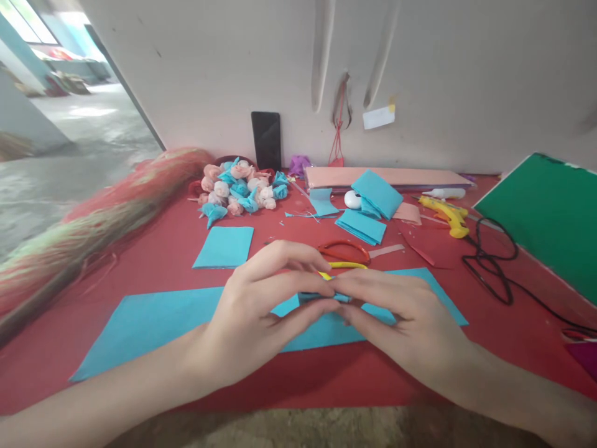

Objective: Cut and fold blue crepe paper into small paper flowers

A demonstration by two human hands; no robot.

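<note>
My left hand (pixel 256 311) and my right hand (pixel 415 314) meet at their fingertips over the middle of the red tabletop. Between them they pinch a small folded or rolled piece of blue paper (pixel 305 298), mostly hidden by the fingers. Beneath both hands lies a long blue paper strip (pixel 153 323), reaching out to either side. Just beyond the fingertips rest scissors with red and yellow handles (pixel 349 266), partly covered by my hands. A blue paper square (pixel 224 247) is flat on the table past my left hand.
Paper flowers (pixel 240 190) are heaped at the back left, near an upright phone (pixel 267 140). Folded blue papers (pixel 377 194) lie before a long pink stack (pixel 387 177). A yellow glue gun (pixel 445 214) with black cord and a green board (pixel 545 218) are right; a broom (pixel 140 208) is left.
</note>
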